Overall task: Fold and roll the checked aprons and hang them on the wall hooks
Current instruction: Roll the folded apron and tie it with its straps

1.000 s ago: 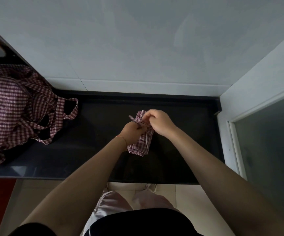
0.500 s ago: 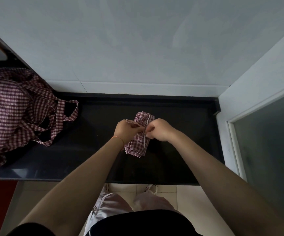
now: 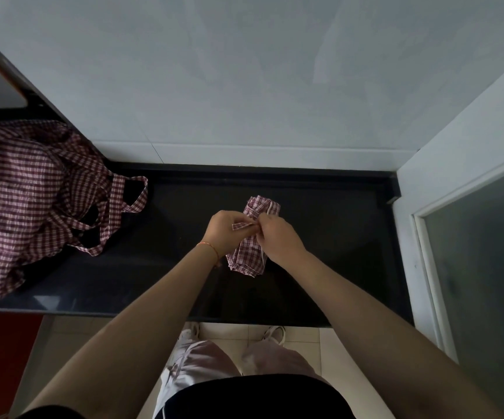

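Observation:
A rolled red-and-white checked apron (image 3: pixel 246 258) lies lengthwise on the black counter (image 3: pixel 320 252), its far end showing above my hands. My left hand (image 3: pixel 225 232) and my right hand (image 3: pixel 278 237) meet over the middle of the roll. Both pinch a short checked strap (image 3: pixel 243 225) stretched between them. A white cord runs along the roll's right side. A heap of several unrolled checked aprons (image 3: pixel 29 201) sits at the left end of the counter, straps looping toward the middle. No wall hooks are in view.
A pale tiled wall (image 3: pixel 244 86) rises behind the counter. At the right stands a white door frame with a frosted glass panel (image 3: pixel 486 267). Below the counter's front edge are my legs, my shoes and a light tiled floor (image 3: pixel 305 337).
My hands shifted on the roll: the right hand came down from its far end to the middle, and a strap end is now pulled out between both hands.

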`<action>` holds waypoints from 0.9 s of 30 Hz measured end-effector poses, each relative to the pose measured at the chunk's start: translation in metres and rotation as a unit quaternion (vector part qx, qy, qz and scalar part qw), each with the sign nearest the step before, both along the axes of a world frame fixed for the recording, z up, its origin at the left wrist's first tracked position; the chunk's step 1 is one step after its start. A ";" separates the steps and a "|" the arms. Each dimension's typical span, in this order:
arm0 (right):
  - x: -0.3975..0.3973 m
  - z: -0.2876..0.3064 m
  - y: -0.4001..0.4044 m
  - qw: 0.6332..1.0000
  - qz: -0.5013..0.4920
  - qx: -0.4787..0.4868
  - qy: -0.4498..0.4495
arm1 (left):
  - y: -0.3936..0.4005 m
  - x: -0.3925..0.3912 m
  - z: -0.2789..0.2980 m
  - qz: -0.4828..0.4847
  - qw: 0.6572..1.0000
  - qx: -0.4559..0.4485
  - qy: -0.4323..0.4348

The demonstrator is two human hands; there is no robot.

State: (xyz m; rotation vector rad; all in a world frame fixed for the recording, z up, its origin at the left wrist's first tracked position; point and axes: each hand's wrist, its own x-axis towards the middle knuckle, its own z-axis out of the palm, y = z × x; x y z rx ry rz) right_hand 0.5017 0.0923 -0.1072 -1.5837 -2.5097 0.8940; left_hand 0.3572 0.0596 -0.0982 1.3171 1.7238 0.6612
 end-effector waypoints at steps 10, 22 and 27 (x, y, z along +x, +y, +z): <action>0.011 0.017 0.020 0.989 -0.021 -0.147 0.011 | -0.005 0.000 -0.007 0.050 0.998 -0.033 -0.013; 0.033 0.012 0.019 0.961 -0.114 -0.230 0.102 | -0.013 -0.002 -0.020 0.171 0.980 -0.093 -0.031; 0.049 0.003 0.013 0.964 -0.141 -0.216 0.067 | -0.022 -0.011 -0.029 0.237 0.951 -0.154 -0.126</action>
